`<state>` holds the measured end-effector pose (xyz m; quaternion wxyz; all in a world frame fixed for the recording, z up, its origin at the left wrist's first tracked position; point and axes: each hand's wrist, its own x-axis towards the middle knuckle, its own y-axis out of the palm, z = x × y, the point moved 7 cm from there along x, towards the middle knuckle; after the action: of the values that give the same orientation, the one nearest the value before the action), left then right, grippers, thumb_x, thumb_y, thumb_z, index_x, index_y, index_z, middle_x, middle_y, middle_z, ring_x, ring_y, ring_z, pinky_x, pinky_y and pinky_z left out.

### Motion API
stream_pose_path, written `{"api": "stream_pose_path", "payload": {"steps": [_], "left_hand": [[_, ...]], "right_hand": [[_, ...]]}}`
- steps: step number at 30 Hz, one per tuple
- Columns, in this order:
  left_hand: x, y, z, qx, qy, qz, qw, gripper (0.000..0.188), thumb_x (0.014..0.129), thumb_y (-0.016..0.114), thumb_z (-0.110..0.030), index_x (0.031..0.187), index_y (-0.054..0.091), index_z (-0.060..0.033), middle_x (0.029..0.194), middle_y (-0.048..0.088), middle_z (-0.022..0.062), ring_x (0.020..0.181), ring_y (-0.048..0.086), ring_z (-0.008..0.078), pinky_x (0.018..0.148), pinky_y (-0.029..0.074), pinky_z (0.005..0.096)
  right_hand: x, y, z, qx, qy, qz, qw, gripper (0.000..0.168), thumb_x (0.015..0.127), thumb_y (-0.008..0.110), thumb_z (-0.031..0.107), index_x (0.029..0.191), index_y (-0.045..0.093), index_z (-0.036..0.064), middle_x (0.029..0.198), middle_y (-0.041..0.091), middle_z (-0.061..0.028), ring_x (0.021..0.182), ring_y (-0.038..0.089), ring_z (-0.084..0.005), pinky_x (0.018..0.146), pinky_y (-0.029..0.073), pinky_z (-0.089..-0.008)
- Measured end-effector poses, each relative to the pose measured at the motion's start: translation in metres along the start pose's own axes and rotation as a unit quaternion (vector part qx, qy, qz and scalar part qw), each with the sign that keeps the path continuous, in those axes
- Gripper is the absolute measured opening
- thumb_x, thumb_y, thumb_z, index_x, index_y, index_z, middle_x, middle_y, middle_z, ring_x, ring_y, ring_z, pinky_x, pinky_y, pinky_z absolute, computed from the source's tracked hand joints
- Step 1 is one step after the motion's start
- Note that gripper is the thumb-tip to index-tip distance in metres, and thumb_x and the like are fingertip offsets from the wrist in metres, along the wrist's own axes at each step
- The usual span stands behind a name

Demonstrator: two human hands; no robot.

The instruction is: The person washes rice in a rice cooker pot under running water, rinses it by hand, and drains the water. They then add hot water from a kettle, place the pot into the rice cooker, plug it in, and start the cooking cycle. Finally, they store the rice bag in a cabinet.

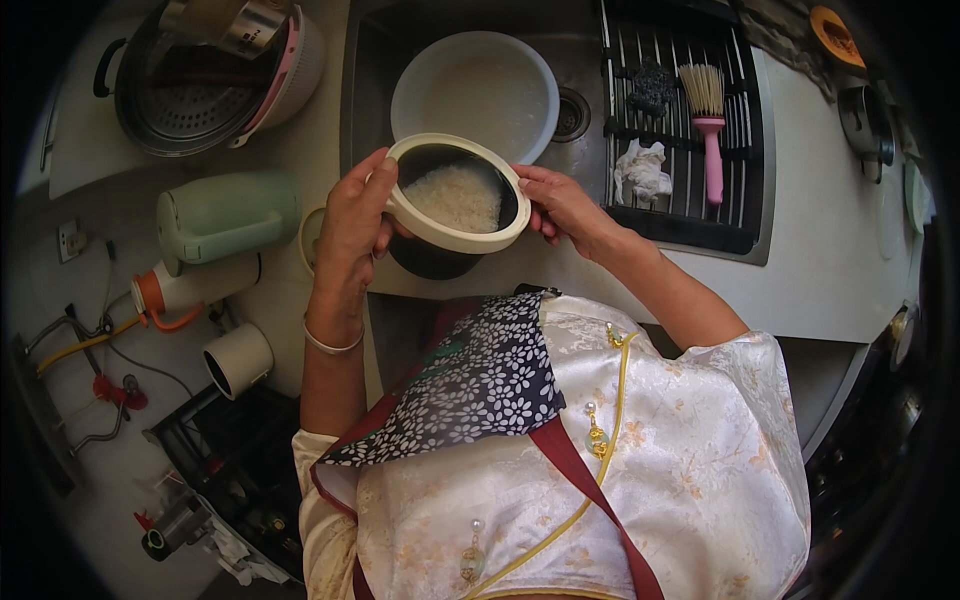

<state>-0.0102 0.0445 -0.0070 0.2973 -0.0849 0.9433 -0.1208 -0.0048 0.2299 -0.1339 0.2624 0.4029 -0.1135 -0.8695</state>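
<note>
Both hands hold a dark-lined pot with a cream rim (472, 241) by its two sides. My left hand (360, 199) grips the left side, thumb on top of the rim. On the right side, my right hand (559, 199) has its thumb on the rim's edge and its fingers below. A mound of pale rice grains (454, 199) lies inside the pot. The pot is tilted near the sink's front edge. Just beyond it, a white basin (401, 97) with cloudy liquid stands in the steel sink, its near edge partly hidden by the pot.
Right of the basin, a black rack (679, 214) bears a pink-handled brush (712, 161), a scouring pad (651, 86) and a crumpled white cloth (643, 172). A green kettle (225, 217) and a white-and-orange jug (202, 289) stand left. Behind them sits a steamer pot (187, 112).
</note>
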Motion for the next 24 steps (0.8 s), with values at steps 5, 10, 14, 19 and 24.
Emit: {"api": "stream_pose_path", "payload": {"steps": [5, 10, 14, 19, 24], "left_hand": [[-0.0005, 0.0029, -0.0029, 0.003, 0.006, 0.003, 1.000, 0.055, 0.089, 0.051, -0.030, 0.127, 0.038, 0.0080, 0.063, 0.056, 0.0029, 0.037, 0.040, 0.0025, 0.030, 0.024, 0.0166], [0.0001, 0.0030, -0.0019, 0.003, 0.003, -0.002, 1.000, 0.056, 0.089, 0.051, -0.031, 0.127, 0.038, 0.0081, 0.064, 0.057, 0.0032, 0.037, 0.041, 0.0028, 0.030, 0.024, 0.0166], [0.0012, 0.0041, -0.0014, 0.002, 0.002, -0.001, 1.000, 0.056, 0.089, 0.051, -0.031, 0.127, 0.038, 0.0079, 0.064, 0.057, 0.0032, 0.037, 0.041, 0.0029, 0.030, 0.024, 0.0167], [0.0013, 0.0052, -0.0023, 0.005, 0.002, -0.003, 1.000, 0.057, 0.089, 0.051, -0.032, 0.127, 0.038, 0.0077, 0.063, 0.057, 0.0030, 0.037, 0.041, 0.0028, 0.030, 0.024, 0.0168], [0.0008, 0.0068, -0.0030, 0.006, 0.001, -0.009, 1.000, 0.056, 0.088, 0.051, -0.031, 0.127, 0.038, 0.0078, 0.063, 0.057, 0.0028, 0.036, 0.040, 0.0025, 0.030, 0.024, 0.0167]], "right_hand": [[0.0018, -0.0016, -0.0024, 0.013, -0.004, 0.000, 1.000, 0.041, 0.091, 0.037, 0.022, 0.131, 0.042, 0.014, 0.054, 0.043, 0.0062, 0.043, 0.038, -0.0028, 0.038, 0.031, -0.0187], [0.0035, -0.0019, -0.0031, 0.013, 0.000, 0.004, 1.000, 0.042, 0.090, 0.037, 0.023, 0.131, 0.042, 0.015, 0.054, 0.042, 0.0060, 0.043, 0.036, -0.0036, 0.039, 0.031, -0.0196], [0.0032, -0.0031, -0.0022, 0.012, 0.005, 0.007, 1.000, 0.042, 0.090, 0.038, 0.023, 0.131, 0.043, 0.015, 0.054, 0.042, 0.0062, 0.043, 0.035, -0.0037, 0.038, 0.029, -0.0195], [0.0044, -0.0041, -0.0037, 0.019, 0.006, 0.009, 1.000, 0.042, 0.089, 0.038, 0.022, 0.130, 0.043, 0.015, 0.054, 0.041, 0.0062, 0.043, 0.034, -0.0038, 0.038, 0.027, -0.0195], [0.0030, -0.0035, -0.0019, 0.012, 0.009, 0.015, 1.000, 0.042, 0.090, 0.037, 0.023, 0.131, 0.043, 0.015, 0.054, 0.041, 0.0058, 0.044, 0.034, -0.0045, 0.039, 0.027, -0.0201]]}}
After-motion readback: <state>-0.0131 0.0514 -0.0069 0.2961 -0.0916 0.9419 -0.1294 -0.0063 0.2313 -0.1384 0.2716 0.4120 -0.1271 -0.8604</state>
